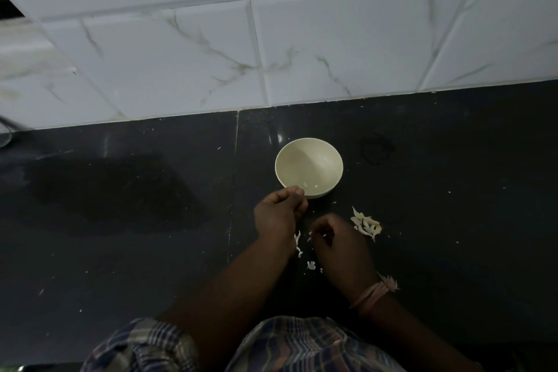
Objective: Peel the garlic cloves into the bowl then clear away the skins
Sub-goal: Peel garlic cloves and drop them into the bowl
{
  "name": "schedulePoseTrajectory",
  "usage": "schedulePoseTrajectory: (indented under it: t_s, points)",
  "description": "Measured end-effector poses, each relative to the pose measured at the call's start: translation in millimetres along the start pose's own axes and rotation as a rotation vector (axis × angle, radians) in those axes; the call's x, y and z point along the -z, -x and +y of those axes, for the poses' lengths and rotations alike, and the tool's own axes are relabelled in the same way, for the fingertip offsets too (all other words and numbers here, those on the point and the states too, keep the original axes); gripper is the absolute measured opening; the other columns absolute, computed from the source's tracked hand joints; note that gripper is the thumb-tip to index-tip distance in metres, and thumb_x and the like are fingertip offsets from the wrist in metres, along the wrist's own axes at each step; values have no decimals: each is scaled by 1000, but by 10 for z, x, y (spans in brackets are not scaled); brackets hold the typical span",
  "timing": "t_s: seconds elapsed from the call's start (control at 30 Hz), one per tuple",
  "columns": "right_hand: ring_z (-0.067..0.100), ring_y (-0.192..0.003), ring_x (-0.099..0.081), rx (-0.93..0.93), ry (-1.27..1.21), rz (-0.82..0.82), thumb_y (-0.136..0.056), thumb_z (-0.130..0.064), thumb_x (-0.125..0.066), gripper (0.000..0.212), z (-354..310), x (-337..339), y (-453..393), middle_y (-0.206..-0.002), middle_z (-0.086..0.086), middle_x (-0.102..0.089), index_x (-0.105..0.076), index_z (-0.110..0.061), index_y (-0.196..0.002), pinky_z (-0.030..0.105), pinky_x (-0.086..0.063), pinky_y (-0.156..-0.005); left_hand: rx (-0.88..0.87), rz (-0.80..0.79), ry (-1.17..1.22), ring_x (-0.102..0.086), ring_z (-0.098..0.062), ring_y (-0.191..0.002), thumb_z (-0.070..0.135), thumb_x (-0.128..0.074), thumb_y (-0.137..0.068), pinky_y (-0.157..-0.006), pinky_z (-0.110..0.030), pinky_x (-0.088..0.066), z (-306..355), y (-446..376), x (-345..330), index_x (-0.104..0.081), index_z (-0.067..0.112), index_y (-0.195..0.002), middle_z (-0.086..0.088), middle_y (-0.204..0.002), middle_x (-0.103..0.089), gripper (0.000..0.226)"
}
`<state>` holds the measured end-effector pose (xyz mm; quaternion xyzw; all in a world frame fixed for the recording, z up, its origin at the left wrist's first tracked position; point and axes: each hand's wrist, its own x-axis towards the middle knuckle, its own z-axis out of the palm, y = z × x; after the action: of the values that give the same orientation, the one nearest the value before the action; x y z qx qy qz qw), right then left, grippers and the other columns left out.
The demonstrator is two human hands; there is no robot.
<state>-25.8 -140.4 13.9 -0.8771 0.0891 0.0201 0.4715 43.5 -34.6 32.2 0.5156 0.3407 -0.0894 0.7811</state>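
Cream bowl sitting on dark counter | left hand curling at its rim, contents hidden | right hand pinching papery skin | garlic pile lying just right: light, brittle, best pinched at tips

Cream bowl upright; garlic skins heaped nearby.

No text, label, brand, number or sign can be read anywhere in this view. The pale bowl is plain, and the white wall tiles carry only grey veining.
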Motion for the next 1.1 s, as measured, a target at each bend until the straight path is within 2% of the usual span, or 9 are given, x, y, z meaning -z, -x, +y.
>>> schedulePoseTrajectory:
  t_s: [0.13,0.33,0.4,0.47,0.57,0.63,0.77,0.9,1.1]
  points:
    - [0,-86,-62,67,-32,97,-95,-17,-64,7,7,-11,0,-91,-12,-68,-69,-22,-97,21,-47,-76,53,8,-31,-68,-18,-71,-8,-56,-97,-64,-21,-58,-43,162,113,-67,-5,-103,-19,-91,-69,13]
    - [1,-130,-48,279,54,-41,-94,-20,-41,49,62,-200,53,-140,-6,-57,-60,-10,-138,14,-30,-114,351,-97,-13,-67,-23,-90,17,-50,-105,-75,-35,-54,7,406,65,-68,7,-102,-12,-99,-71,21]
    - [13,-136,-49,259,123,-55,-96,-21,-41,50,144,-245,38,-146,6,-55,-55,-5,-142,19,-27,-118,325,-110,-30,-68,-24,-91,17,-51,-104,-75,-35,-54,4,377,54,-68,7,-110,-11,-99,-72,21]
    - [22,-141,-47,162,134,-56,-100,-26,-39,51,156,-221,57,-150,13,-51,-50,-6,-146,9,-16,-116,268,-113,-74,-70,-21,-92,16,-52,-102,-73,-32,-53,-46,349,87,-69,8,-116,-9,-99,-76,23]
    - [20,-146,-39,207,147,-45,-100,-37,-31,58,173,-243,82,-155,10,-45,-47,-9,-149,15,-16,-120,291,-137,-100,-72,-18,-92,23,-53,-103,-75,-32,-54,-106,349,108,-73,9,-106,-6,-98,-78,25]
    - [20,-143,-44,247,179,-64,-100,-36,-31,57,174,-237,101,-152,9,-50,-50,-10,-147,28,-27,-120,322,-181,-64,-72,-22,-101,25,-54,-103,-87,-36,-57,-123,384,75,-70,7,-116,-11,-109,-76,27]
    - [23,-112,-61,118,181,91,-101,-22,-44,33,300,-35,75,-120,9,-67,-65,-12,-124,37,-46,-101,168,-117,-108,-69,-19,-102,17,-47,-106,-82,-32,-56,-175,321,76,-62,12,-128,-10,-119,-71,27]
    - [31,-100,-60,-85,410,95,-101,-18,-52,21,567,203,-49,-107,14,-63,-69,-7,-104,38,-43,-87,209,-95,-131,-64,-23,-114,19,-45,-106,-84,-35,-55,-190,287,96,-60,11,-133,-10,-125,-66,31]
    - [34,-100,-61,-47,467,50,-99,-16,-56,17,645,243,-199,-105,17,-65,-69,-5,-103,38,-42,-86,251,-136,-213,-66,-18,-90,17,-46,-105,-73,-28,-57,-344,377,31,-66,12,-116,-3,-102,-71,24]
